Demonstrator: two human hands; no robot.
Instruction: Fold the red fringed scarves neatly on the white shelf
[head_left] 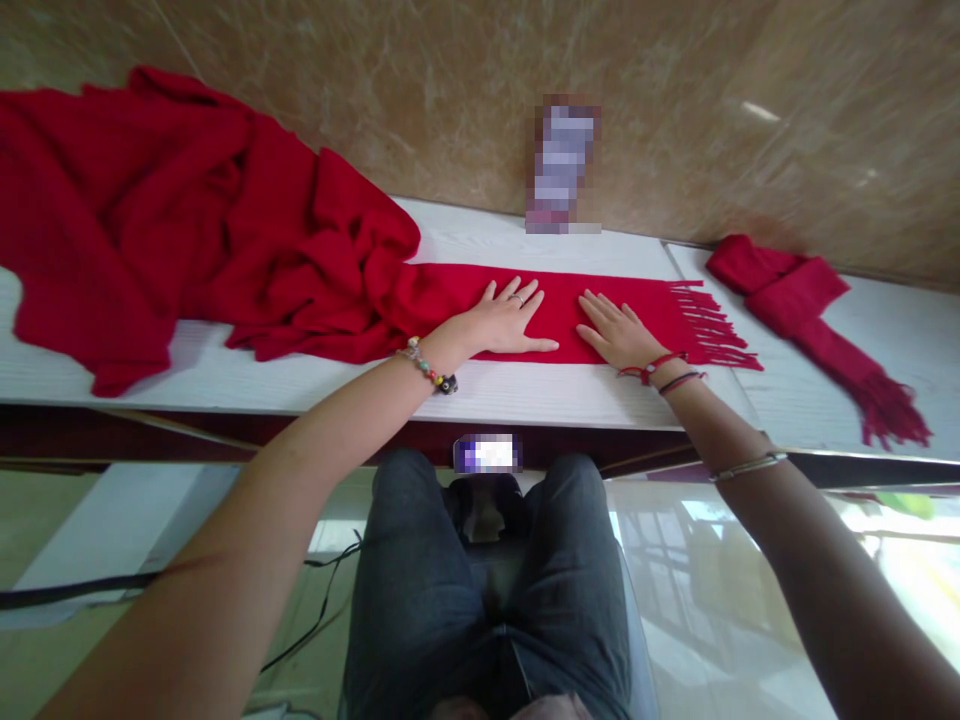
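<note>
So the flat end of a red scarf (pixel 564 300) is laid out on the white counter (pixel 570 397), with its long axis run side to side along the counter and the fringe (pixel 711 325) pointed off to the right. At the left, the strip is joined up with a big rumpled heap of red cloth (pixel 247 230), and it can't really be told whether that's all one piece. Past the fringe, a second red scarf (pixel 806 305) is set down loosely folded, its own tassels aimed toward the near right. Behind the strip, a blurred-out item (pixel 562 170) is seen by the brown marbled wall (pixel 420 90). The left hand (pixel 510 322) is pressed flat, fingers spread wide and angled up to the right, thumb stuck out rightward. The right hand (pixel 619 335) is laid flat near the fringe, fingers closer together and angled up-left, thumb held apart. Nothing's gripped by either; the cloth is just touched from above. Both arms are stretched forward from the near corners.
</note>
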